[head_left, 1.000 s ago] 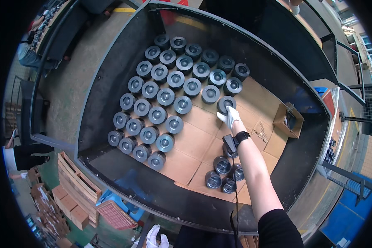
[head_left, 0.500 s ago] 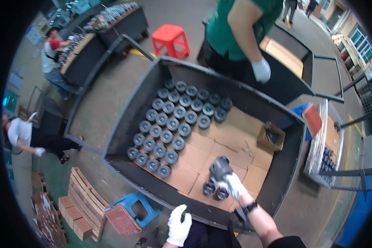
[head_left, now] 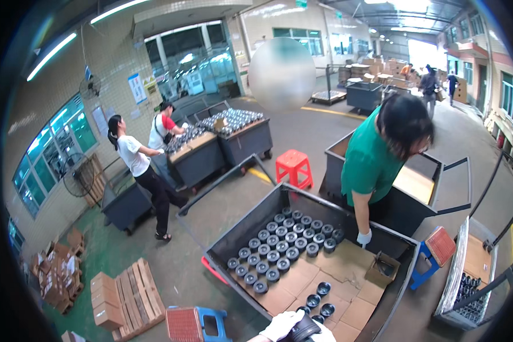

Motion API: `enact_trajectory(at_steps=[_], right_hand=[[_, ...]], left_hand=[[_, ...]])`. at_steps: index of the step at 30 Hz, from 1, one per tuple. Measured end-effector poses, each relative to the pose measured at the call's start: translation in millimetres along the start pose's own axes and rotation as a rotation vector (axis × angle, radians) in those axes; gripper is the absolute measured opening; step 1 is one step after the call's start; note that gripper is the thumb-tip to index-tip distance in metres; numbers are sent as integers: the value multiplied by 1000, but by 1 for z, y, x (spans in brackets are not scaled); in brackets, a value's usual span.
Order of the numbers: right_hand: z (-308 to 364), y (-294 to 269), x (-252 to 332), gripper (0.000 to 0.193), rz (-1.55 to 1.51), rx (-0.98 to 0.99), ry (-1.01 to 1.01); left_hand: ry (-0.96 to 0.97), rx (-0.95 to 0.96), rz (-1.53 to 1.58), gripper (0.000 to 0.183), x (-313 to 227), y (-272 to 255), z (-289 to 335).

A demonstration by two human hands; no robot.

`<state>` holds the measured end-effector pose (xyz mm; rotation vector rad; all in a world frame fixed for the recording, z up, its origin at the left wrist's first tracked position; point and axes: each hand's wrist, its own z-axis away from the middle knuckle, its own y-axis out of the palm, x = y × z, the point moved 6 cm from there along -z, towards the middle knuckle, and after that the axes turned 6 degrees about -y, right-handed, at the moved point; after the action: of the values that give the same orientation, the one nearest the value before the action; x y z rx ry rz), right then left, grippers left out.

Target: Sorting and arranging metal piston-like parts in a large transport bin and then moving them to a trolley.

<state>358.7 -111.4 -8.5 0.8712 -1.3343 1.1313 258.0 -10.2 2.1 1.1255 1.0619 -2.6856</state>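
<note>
At the lower edge, a dark cylindrical part (head_left: 305,329) with ridged rings is held between my two white-gloved hands. My left hand (head_left: 281,326) grips it from the left, fingers over its top. Of my right hand (head_left: 324,333) only a portion shows, against the part's right side; the rest is cut off by the frame. Just beyond stand several similar dark round parts, among them one (head_left: 324,289) on the cardboard lining (head_left: 297,280) of a dark metal cart (head_left: 390,296). Farther left in the cart, many more such parts (head_left: 283,246) stand in rows.
A small cardboard box (head_left: 382,269) sits in the cart's right corner. Across the cart, a co-worker in green (head_left: 370,154) leans over, a gloved hand (head_left: 364,237) reaching inside. Outside are a red stool (head_left: 294,166), a blue stool (head_left: 202,325) and a wooden pallet (head_left: 139,299).
My view has tilted up. My right hand has drawn back from over the parts to the near edge, and my left hand has joined it on a part. The co-worker's hand has reached into the cart.
</note>
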Motion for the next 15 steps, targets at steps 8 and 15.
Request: enact_trajectory(at_steps=[8, 15], right_hand=[[11, -13, -35, 55, -259, 121, -263], [34, -20, -30, 57, -922, 15, 57]], left_hand=[[293, -359, 420, 9, -46, -4, 46], [529, -408, 246, 13, 12, 16, 10]])
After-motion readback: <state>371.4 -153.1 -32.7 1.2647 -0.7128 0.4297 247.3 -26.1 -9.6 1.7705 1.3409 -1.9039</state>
